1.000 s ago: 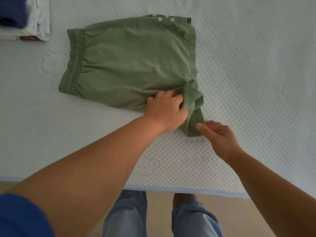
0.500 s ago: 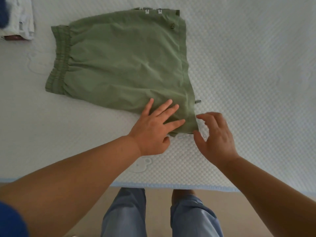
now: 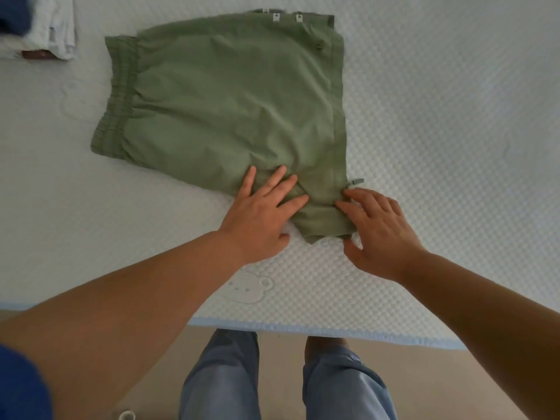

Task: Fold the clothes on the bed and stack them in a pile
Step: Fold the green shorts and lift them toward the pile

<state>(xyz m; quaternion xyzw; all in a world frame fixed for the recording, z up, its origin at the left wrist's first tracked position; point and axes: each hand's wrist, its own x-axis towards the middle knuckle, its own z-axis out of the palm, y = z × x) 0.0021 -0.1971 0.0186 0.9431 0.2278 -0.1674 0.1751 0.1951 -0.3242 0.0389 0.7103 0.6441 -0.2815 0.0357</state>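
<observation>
Green shorts (image 3: 230,98) lie folded in half on the white quilted bed (image 3: 454,116), elastic waistband to the left and hem to the right. My left hand (image 3: 263,213) presses flat with straight, spread fingers on the near edge of the cloth. My right hand (image 3: 378,231) rests beside it at the near right corner, fingertips touching the hem and thumb on the bed just below it. A pile of folded clothes (image 3: 45,28), white with dark blue on top, sits at the far left corner of the view.
The bed's near edge with pale blue piping (image 3: 333,328) runs across the lower view. Below it are my legs in blue jeans (image 3: 221,380) on a beige floor. A small grey cord end (image 3: 357,181) pokes out from the shorts' right hem.
One second ago both hands held the bunched near corner of the shorts. That corner now lies flat, my left hand has opened and presses on it, and my right hand has released its pinch.
</observation>
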